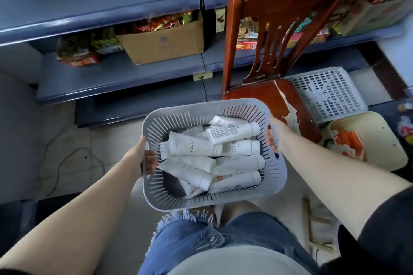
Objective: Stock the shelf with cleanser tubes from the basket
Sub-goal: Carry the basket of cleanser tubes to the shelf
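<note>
Before the blue shelf, a grey basket of cleanser tubes is gripped — left hand, right hand — fingers curled round its side handles.

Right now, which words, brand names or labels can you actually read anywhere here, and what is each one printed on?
"FLORAL": on a white cleanser tube lying in the grey basket.
Small print on the other tubes: too small to read.
Red seal on the lowest tube: unreadable.
Red snack box behind the wooden chair: blurred.
Green shelf tag: unreadable.
</note>
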Action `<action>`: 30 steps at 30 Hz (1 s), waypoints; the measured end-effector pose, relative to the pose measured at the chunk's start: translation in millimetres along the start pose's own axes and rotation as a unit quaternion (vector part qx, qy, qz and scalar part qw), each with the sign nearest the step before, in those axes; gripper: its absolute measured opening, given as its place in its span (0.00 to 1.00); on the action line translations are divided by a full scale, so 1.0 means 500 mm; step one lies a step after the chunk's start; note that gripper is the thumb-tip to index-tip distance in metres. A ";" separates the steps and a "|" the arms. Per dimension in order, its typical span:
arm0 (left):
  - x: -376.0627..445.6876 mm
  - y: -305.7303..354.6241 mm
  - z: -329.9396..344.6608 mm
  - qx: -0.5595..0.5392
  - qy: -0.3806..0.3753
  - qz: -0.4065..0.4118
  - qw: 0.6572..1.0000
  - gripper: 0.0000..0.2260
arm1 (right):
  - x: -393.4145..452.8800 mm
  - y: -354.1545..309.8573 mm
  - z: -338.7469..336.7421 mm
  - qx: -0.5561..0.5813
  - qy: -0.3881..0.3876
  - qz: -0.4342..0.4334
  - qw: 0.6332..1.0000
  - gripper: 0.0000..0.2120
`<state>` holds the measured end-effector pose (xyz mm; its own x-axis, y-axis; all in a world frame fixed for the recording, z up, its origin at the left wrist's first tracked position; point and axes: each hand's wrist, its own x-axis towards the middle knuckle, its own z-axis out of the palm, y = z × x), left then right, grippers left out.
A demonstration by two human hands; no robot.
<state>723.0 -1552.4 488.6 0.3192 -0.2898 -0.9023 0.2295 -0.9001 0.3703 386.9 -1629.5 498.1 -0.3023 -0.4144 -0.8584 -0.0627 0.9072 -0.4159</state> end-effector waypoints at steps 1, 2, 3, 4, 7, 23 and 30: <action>0.011 0.029 0.007 0.007 -0.008 0.002 1.000 0.28 | 0.011 -0.016 0.001 0.009 0.005 0.004 1.000 0.25; 0.021 0.058 0.015 0.016 -0.017 0.004 1.000 0.29 | 0.020 -0.031 0.002 0.018 0.007 0.009 1.000 0.25; 0.031 0.085 0.024 0.027 -0.026 0.006 0.999 0.29 | 0.029 -0.046 0.000 0.026 0.007 0.013 1.000 0.26; 0.041 0.112 0.033 0.036 -0.034 0.007 0.999 0.29 | 0.037 -0.059 -0.001 0.034 0.008 0.016 0.999 0.26; 0.068 0.187 0.069 0.066 -0.051 0.010 0.996 0.29 | 0.063 -0.095 -0.010 0.072 0.021 0.019 0.997 0.25; 0.145 0.413 0.430 0.212 -0.106 -0.002 0.972 0.30 | 0.279 -0.154 -0.202 0.263 0.099 0.074 0.957 0.21; 0.159 0.449 0.597 0.304 -0.171 0.002 0.937 0.33 | 0.308 -0.104 -0.287 0.371 0.161 0.105 0.909 0.21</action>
<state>525.5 -1874.6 433.9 -0.0183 -0.2875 -0.9576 -0.3716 -0.8872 0.2735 207.2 -1730.3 430.8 -0.5039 -0.0860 -0.8595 0.6507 0.6167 -0.4431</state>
